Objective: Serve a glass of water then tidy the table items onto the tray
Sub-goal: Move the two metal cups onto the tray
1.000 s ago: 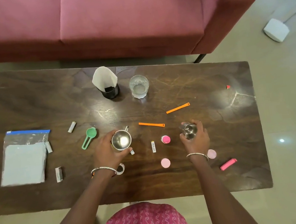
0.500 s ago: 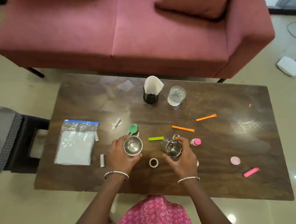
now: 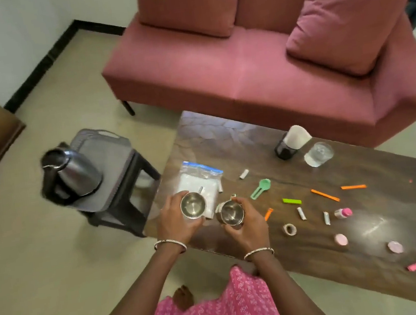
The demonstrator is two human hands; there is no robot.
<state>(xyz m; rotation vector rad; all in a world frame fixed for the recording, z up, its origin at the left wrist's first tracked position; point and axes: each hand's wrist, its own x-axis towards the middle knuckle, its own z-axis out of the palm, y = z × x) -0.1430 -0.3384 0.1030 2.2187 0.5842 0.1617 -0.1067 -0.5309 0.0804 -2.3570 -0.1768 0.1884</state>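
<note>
From the head camera I look down on a dark wooden coffee table [image 3: 225,139] in front of a pink sofa [image 3: 257,76]. My left hand [image 3: 176,219] grips a steel cup [image 3: 193,207], fingers curled round its wall. My right hand [image 3: 248,227] grips a second steel cup [image 3: 231,213] the same way, fingers wrapped round its side. Both cups are upright with their mouths facing the camera, side by side over the table's near left corner, and the first overlaps a zip bag [image 3: 199,182]. I cannot tell whether either cup touches the table. A grey tray [image 3: 111,154] lies on a dark stool [image 3: 127,194] just left of the table, with a steel jug [image 3: 70,175] standing on its near end. The glass of water [image 3: 318,154] stands on the table's far side, just beside a black napkin holder [image 3: 292,142]. A green scoop [image 3: 260,188], orange and green strips, pink lids and small wrapped pieces lie scattered to the right.
</note>
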